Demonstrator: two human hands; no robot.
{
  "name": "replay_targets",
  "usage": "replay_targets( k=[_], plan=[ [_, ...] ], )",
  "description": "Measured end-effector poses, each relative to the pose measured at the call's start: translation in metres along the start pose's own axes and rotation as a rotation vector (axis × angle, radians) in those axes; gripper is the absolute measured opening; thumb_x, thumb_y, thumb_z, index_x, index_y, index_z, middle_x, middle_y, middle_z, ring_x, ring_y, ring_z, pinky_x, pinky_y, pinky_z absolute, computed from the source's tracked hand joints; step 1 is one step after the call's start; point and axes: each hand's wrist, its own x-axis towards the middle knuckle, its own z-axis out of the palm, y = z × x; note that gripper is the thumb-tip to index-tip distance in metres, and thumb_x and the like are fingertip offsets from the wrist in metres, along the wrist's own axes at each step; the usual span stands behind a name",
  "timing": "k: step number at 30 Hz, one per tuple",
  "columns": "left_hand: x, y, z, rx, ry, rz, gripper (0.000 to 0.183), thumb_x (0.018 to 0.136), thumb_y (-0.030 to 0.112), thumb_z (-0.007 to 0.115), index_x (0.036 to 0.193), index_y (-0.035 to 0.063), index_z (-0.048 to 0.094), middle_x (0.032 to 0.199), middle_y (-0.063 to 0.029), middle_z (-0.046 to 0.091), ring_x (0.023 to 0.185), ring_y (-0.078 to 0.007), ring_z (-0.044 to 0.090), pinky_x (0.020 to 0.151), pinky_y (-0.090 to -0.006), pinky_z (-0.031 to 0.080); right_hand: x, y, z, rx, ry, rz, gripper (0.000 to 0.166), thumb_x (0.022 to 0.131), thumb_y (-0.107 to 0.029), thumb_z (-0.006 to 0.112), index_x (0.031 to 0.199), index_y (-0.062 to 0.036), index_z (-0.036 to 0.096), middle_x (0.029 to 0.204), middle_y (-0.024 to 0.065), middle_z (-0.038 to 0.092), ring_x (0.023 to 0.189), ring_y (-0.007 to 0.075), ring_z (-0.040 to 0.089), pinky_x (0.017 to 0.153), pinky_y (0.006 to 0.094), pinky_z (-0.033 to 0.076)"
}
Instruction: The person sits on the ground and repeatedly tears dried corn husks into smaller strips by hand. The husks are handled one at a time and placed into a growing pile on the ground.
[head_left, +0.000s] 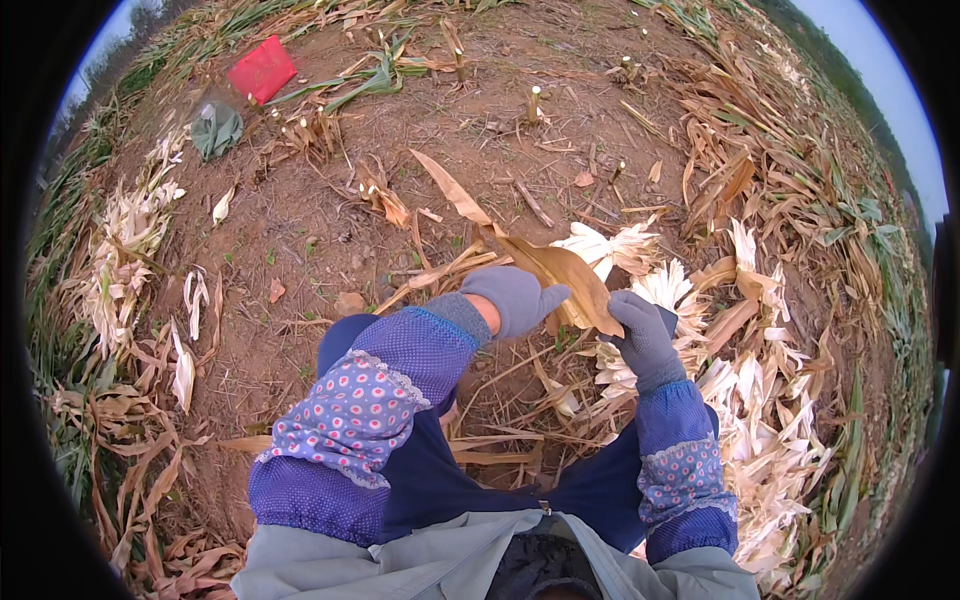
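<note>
A long, dry brown corn leaf (559, 274) stretches between my two grey-gloved hands, its narrow end reaching up and left over the soil. My right hand (637, 334) pinches the leaf's lower right end. Against the leaf's left edge lies my left hand (514, 300), back of the hand up, one finger or thumb pointing right; whether it grips the leaf is hidden. Pale corn husks (611, 247) lie just beyond and to the right of the leaf. Both forearms wear blue patterned sleeve covers.
Husks (765, 450) are heaped at my right, with more (124, 262) at far left. Cut corn stubble (534, 105) stands in the soil ahead. A red bag (262, 70) and a grey-green cloth or bag (217, 130) lie at upper left. Corn stalks (780, 157) cover the right side.
</note>
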Motion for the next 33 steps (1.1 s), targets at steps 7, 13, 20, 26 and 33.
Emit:
replay_targets(
  k=[7,13,20,26,33],
  plan=[
    [0.011,-0.006,0.020,-0.968,-0.197,-0.345,0.069,0.092,0.058,0.028,0.132,0.0034,0.039,0.095,-0.0256,0.062,0.072,-0.0352,0.066,0.059,-0.0421,0.056,-0.027,0.006,-0.005,-0.160,-0.036,-0.228,0.016,0.086,-0.012,0.054,0.094,0.0012,0.059,0.087,0.0053,0.059,0.072,0.0132,0.057,0.062,0.0244,0.046],
    [0.012,-0.011,0.034,-1.399,-0.056,-0.392,0.066,0.092,0.051,0.039,0.134,0.0013,0.033,0.108,-0.0278,0.057,0.086,-0.0351,0.065,0.071,-0.0452,0.055,-0.059,-0.012,0.020,0.028,-0.091,-0.092,0.017,0.083,-0.012,0.057,0.095,0.0005,0.061,0.087,0.0024,0.059,0.078,0.0084,0.055,0.068,0.0210,0.044],
    [0.009,0.003,0.022,-1.898,0.194,-0.182,0.041,0.090,0.039,0.055,0.115,0.0059,0.053,0.103,-0.0152,0.061,0.093,-0.0274,0.061,0.080,-0.0430,0.050,-0.074,-0.002,0.041,-0.164,-0.103,-0.192,0.009,0.084,-0.012,0.059,0.087,-0.0031,0.058,0.083,-0.0008,0.055,0.073,0.0079,0.052,0.065,0.0203,0.041],
    [-0.002,-0.010,0.012,-1.706,0.487,-0.044,0.038,0.081,0.022,0.067,0.108,-0.0018,0.056,0.096,-0.0136,0.064,0.080,-0.0250,0.065,0.072,-0.0357,0.053,-0.085,-0.003,0.057,-0.308,-0.125,-0.031,0.013,0.088,-0.018,0.059,0.085,-0.0058,0.058,0.078,-0.0012,0.056,0.065,0.0082,0.055,0.059,0.0217,0.046],
    [-0.014,-0.017,0.015,-1.039,0.807,-0.089,0.036,0.074,0.016,0.072,0.102,-0.0045,0.059,0.088,-0.0126,0.064,0.080,-0.0188,0.064,0.069,-0.0309,0.052,-0.087,-0.013,0.066,-0.460,0.109,-0.199,0.016,0.088,-0.015,0.058,0.096,-0.0022,0.060,0.081,0.0025,0.061,0.064,0.0097,0.059,0.060,0.0226,0.049]
  ],
)
